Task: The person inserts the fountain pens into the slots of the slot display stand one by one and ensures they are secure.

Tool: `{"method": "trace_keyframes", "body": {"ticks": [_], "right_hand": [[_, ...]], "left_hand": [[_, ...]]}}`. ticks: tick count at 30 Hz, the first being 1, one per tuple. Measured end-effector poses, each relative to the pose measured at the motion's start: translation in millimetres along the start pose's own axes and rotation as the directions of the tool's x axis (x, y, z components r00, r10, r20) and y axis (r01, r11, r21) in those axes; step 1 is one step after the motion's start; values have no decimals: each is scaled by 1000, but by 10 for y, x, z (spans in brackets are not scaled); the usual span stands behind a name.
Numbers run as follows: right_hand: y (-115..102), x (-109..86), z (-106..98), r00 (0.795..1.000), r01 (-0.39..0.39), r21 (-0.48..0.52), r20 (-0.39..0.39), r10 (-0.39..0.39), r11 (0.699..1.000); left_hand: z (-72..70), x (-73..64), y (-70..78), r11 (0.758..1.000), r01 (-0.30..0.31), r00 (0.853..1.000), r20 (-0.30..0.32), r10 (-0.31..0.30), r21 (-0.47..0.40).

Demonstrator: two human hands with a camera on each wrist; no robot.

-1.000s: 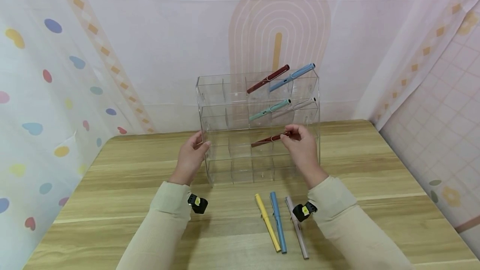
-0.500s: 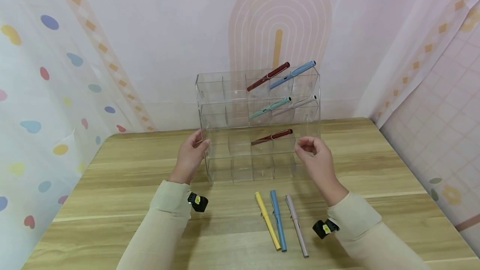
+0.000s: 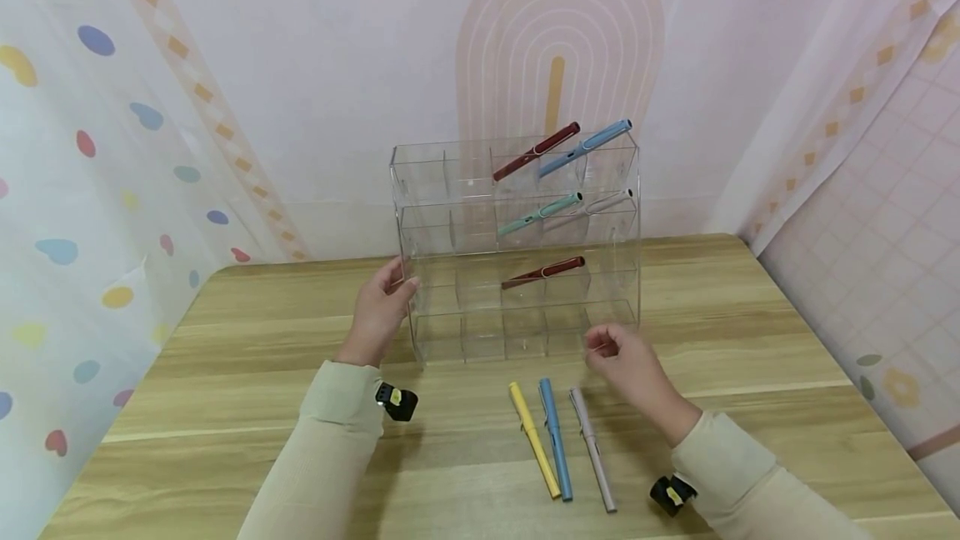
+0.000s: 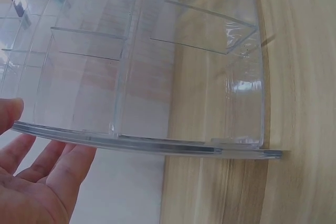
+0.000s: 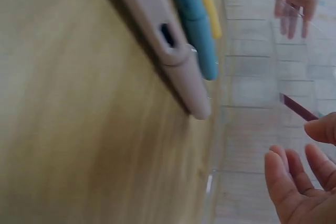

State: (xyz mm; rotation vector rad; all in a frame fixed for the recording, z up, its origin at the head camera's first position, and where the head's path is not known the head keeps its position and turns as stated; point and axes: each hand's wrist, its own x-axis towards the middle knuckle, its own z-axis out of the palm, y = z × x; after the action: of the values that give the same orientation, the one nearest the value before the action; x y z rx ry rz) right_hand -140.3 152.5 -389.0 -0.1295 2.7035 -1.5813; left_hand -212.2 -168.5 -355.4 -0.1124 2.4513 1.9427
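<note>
A clear acrylic pen rack (image 3: 480, 253) with tiers of compartments stands upright on the table. My left hand (image 3: 378, 307) grips its left side panel, thumb in front and fingers behind; the left wrist view shows that hand (image 4: 42, 177) at the panel edge. In the rack lean a dark red pen (image 3: 537, 152) and a light blue pen (image 3: 586, 148) on top. Below are a mint pen (image 3: 541, 213), a pale pen (image 3: 600, 205) and another dark red pen (image 3: 543, 272). My right hand (image 3: 626, 361), holding nothing, hovers before the lower right corner, fingers loosely bent.
On the wooden table (image 3: 255, 407) in front of the rack lie a yellow pen (image 3: 535, 440), a blue pen (image 3: 556, 440) and a greyish-pink pen (image 3: 593, 450), side by side. A patterned cloth (image 3: 345, 90) hangs behind the table.
My right hand has let go of the lower dark red pen, which stays in the third tier, and has moved down and to the right. The left hand stays at the rack.
</note>
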Motion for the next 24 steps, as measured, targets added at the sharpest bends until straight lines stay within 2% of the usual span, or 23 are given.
{"method": "trace_keyframes", "body": {"ticks": [7, 20, 24], "right_hand": [[83, -61, 87, 994, -65, -75, 87, 71, 995], [130, -68, 192, 969, -87, -185, 212, 126, 979], [115, -73, 217, 964, -94, -211, 225, 142, 973]], "left_hand": [[0, 11, -18, 1000, 3, 1000, -11, -3, -1], [5, 4, -20, 1000, 11, 1000, -13, -12, -15], [0, 5, -13, 1000, 14, 1000, -13, -14, -12]]}}
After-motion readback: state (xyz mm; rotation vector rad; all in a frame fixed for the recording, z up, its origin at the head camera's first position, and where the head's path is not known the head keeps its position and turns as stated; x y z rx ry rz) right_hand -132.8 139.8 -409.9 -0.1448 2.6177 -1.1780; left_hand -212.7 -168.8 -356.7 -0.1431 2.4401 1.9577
